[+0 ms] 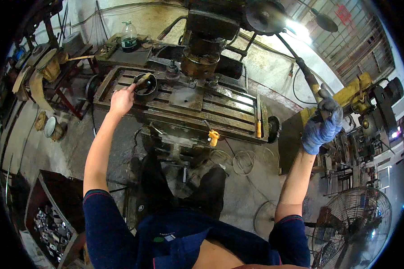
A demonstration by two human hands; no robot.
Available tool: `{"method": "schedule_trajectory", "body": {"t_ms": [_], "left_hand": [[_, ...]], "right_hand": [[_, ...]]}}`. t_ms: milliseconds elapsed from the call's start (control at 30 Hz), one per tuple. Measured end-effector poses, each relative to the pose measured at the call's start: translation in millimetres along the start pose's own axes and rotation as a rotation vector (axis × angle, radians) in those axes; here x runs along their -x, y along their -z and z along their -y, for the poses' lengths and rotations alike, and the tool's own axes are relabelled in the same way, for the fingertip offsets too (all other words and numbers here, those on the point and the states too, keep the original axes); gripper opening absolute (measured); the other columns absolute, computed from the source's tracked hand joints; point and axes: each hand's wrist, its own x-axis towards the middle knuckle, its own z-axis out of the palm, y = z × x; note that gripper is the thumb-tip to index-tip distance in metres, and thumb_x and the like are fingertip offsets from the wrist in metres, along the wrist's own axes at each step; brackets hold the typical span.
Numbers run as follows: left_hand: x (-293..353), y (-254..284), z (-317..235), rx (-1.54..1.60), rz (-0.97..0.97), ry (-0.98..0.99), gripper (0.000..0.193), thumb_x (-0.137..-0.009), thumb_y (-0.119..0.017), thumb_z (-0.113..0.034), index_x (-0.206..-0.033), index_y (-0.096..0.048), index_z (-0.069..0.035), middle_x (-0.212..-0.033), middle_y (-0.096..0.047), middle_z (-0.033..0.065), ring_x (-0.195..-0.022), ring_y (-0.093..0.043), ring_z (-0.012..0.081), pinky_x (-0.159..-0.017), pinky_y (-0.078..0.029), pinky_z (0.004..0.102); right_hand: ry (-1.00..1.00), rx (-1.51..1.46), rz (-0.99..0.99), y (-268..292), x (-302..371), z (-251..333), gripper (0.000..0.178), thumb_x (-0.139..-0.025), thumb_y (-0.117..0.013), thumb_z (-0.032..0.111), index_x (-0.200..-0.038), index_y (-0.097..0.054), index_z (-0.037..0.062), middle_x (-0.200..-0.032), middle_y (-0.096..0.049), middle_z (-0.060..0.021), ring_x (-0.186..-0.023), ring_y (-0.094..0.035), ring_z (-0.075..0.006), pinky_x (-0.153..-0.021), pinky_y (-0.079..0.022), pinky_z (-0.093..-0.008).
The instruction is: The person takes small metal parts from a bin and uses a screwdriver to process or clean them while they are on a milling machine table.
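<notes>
I stand in front of a dark, oily milling machine with a slotted table (220, 107). My left hand (121, 99), bare, reaches to the table's left end and holds a small brush (142, 79) over a round black tin (145, 85). My right hand (322, 125), in a blue knitted glove, grips the lower end of the machine's long black feed lever (303, 67) out to the right. A flat square metal plate (186, 96) lies on the table under the spindle head (201, 60).
A green plastic bottle (129, 36) stands behind the machine. An orange-handled tool (258, 127) lies at the table's right end. A box of metal parts (51, 224) is at lower left, a floor fan (352, 226) at lower right, and cluttered benches on both sides.
</notes>
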Motion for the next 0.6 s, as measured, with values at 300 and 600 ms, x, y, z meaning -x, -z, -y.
{"method": "schedule_trajectory", "body": {"t_ms": [300, 600], "left_hand": [[0, -14, -93, 1.138, 0.03, 0.296, 0.028, -0.09, -0.048, -0.017, -0.107, -0.057, 0.003, -0.059, -0.056, 0.0046, -0.046, -0.051, 0.0101, -0.043, -0.041, 0.0244], [-50, -82, -139, 0.919, -0.015, 0.319, 0.028, -0.087, -0.05, -0.02, -0.105, -0.059, 0.001, -0.061, -0.061, 0.0133, -0.048, -0.059, 0.0196, -0.049, -0.046, 0.0331]], "right_hand": [[0.05, -0.056, -0.019, -5, 12, -3, 0.036, -0.083, -0.051, 0.033, -0.066, -0.051, 0.0013, -0.063, -0.048, -0.0086, -0.08, -0.056, -0.0293, -0.095, -0.035, -0.0551], [0.022, -0.137, -0.013, -5, 12, -4, 0.036, -0.085, -0.05, 0.032, -0.066, -0.051, 0.0007, -0.065, -0.05, -0.0093, -0.08, -0.056, -0.0297, -0.093, -0.036, -0.053]]}}
